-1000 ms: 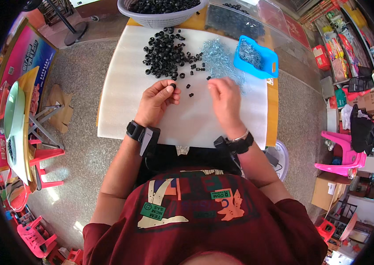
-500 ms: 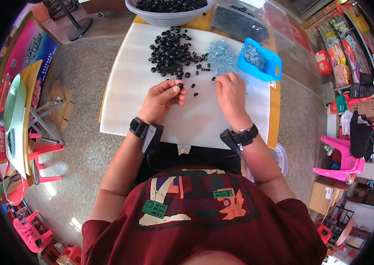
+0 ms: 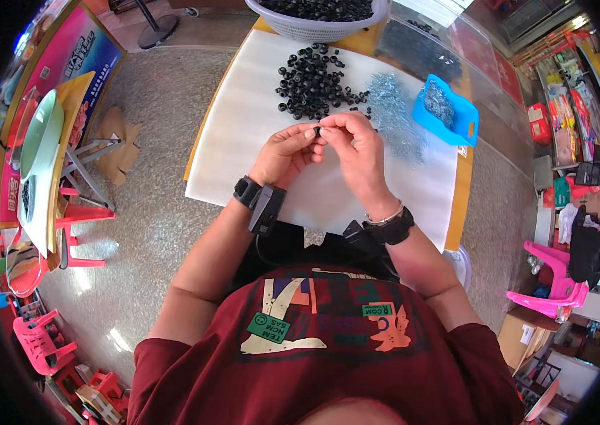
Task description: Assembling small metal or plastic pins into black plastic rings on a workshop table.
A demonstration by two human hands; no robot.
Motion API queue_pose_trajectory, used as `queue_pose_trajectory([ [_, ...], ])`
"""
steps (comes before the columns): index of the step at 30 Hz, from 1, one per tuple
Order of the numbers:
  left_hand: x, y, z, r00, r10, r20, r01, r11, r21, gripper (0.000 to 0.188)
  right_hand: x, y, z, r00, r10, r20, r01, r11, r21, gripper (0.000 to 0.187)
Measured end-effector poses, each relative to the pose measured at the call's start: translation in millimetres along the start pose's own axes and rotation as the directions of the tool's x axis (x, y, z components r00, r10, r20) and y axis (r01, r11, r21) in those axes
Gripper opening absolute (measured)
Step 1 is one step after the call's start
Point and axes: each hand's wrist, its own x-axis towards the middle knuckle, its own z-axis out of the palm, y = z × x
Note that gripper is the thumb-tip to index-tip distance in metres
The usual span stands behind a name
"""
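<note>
My left hand [image 3: 287, 151] pinches a small round black part [image 3: 318, 132] between thumb and fingers, above the white work sheet [image 3: 243, 152]. Thumb and fingertips of my right hand [image 3: 361, 157] are pressed together against the right side of that part. Whether the right fingers hold a piece of their own is too small to make out. Just beyond the hands lies a loose pile of similar black parts [image 3: 307, 81]. To its right spreads a heap of thin, shiny bluish pieces [image 3: 390, 106].
A blue plastic tray [image 3: 471, 132] holding more bluish pieces sits at the table's right. At the far edge stands a grey basket [image 3: 314, 30] full of black parts, beside a clear bin [image 3: 419, 53]. A pink chair [image 3: 548, 283] stands to the right.
My right hand has left the small pieces by the bluish heap and moved left to meet my left hand at the black part. The whole view has shifted a little.
</note>
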Motion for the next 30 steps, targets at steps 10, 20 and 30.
queue_pose_trajectory([
  [10,3,-4,-1,0.999,0.040,0.011,-0.039,0.997,-0.063,0.023,-7,21,0,0.929,-0.366,0.062,0.344,0.786,-0.513,0.016],
  [20,1,1,3,0.999,0.030,-0.036,-0.031,0.999,-0.040,0.024,-6,30,-51,0.984,-0.177,0.005,0.152,0.833,-0.532,0.011],
  [30,1,1,6,0.999,0.030,-0.014,-0.031,0.999,-0.015,0.025,-23,51,-41,0.977,-0.146,0.153,0.211,0.717,-0.665,0.014],
])
